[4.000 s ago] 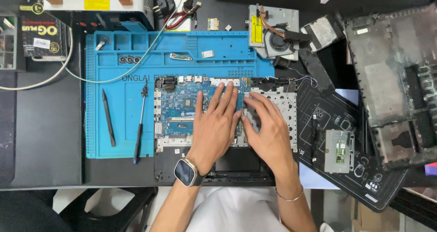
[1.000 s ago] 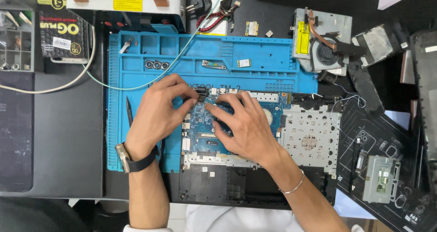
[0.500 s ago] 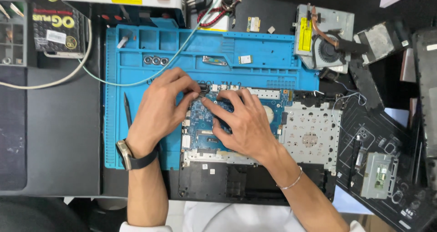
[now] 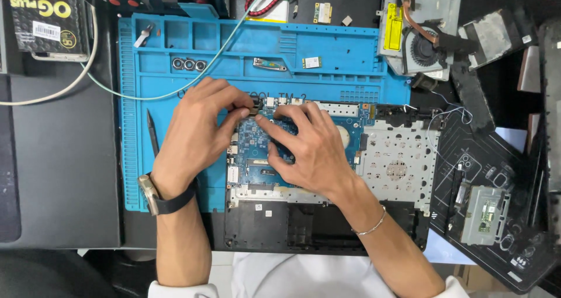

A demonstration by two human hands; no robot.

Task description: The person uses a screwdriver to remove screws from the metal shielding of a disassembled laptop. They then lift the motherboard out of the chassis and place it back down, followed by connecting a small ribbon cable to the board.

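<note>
At the middle of the frame I see my left hand point(image 4: 196, 134) and right hand point(image 4: 312, 152) lying on the blue circuit board point(image 4: 257, 158), their fingertips pinching a small dark part point(image 4: 255, 107) at its top edge, on the blue mat point(image 4: 327, 58).

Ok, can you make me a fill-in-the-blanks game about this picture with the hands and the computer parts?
1. Both hands rest on a circuit board coloured ____.
2. The left hand has a ____ on its wrist.
3. The right hand has a thin ____ on its wrist.
4. The round cooling fan lies at the top ____ of the blue mat.

Missing words: blue; watch; bracelet; right
</note>
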